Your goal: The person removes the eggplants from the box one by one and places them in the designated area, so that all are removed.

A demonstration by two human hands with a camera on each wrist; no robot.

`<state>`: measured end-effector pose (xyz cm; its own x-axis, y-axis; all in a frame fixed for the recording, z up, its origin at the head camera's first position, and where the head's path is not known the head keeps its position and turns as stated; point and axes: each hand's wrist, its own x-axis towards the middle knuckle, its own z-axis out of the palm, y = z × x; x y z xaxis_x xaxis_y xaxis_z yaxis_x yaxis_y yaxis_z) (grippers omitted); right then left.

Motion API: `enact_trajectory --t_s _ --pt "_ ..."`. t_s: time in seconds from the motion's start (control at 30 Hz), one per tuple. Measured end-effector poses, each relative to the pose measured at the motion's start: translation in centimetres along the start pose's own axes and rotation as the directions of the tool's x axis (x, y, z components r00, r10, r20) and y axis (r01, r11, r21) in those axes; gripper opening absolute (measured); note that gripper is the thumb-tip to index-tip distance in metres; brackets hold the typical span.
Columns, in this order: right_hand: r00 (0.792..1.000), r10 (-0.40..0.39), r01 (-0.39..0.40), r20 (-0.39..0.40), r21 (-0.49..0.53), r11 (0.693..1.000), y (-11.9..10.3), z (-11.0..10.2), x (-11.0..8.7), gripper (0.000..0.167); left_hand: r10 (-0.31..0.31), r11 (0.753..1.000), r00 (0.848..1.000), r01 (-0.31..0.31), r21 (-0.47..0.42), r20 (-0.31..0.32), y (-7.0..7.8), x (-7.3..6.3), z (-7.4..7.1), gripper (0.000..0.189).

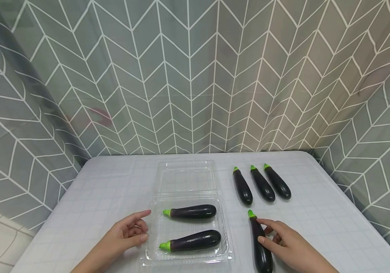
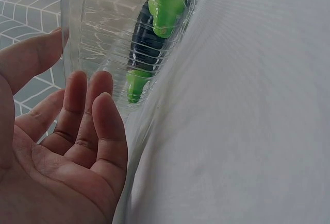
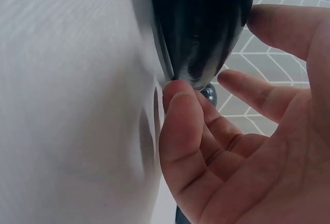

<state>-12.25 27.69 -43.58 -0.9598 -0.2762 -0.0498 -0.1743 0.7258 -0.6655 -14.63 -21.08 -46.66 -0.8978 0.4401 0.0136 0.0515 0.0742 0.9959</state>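
My right hand (image 1: 280, 240) is at an eggplant (image 1: 261, 252) lying at the table's front right, its green stem pointing away from me. Thumb and index finger rest on its dark skin, and in the right wrist view the fingers curl about the eggplant (image 3: 201, 23). My left hand (image 1: 123, 235) is beside the left wall of a clear plastic clamshell box (image 1: 188, 259), its fingers loosely bent and nothing in them. Inside the box lie two eggplants, a rear one (image 1: 195, 211) and a front one (image 1: 196, 240), both with stems to the left.
Three more eggplants lie side by side at the back right: a left one (image 1: 242, 187), a middle one (image 1: 263, 185) and a right one (image 1: 278, 182). The box's lid (image 1: 186, 178) is folded back flat on the white-covered table (image 1: 113, 182). A patterned grey curtain (image 1: 195, 76) hangs behind.
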Motion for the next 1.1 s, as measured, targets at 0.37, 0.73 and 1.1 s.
enact_trajectory --t_s 0.37,0.73,1.1 --pt "0.997 0.071 -0.072 -0.037 -0.011 0.997 -0.4 -0.4 0.3 0.053 -0.011 1.000 1.000 0.011 0.009 -0.016 0.2 -0.3 -0.1 0.063" --pt "0.987 -0.013 0.004 -0.160 -0.053 0.999 -1.7 -2.0 0.1 0.048 0.050 0.999 0.999 -0.050 -0.010 0.012 0.3 -0.1 0.1 0.063" --pt "0.950 -0.209 0.171 -0.232 -0.173 0.970 -3.8 -3.1 1.0 0.045 0.042 0.999 0.999 -0.042 -0.004 0.015 0.2 -0.2 0.1 0.063"
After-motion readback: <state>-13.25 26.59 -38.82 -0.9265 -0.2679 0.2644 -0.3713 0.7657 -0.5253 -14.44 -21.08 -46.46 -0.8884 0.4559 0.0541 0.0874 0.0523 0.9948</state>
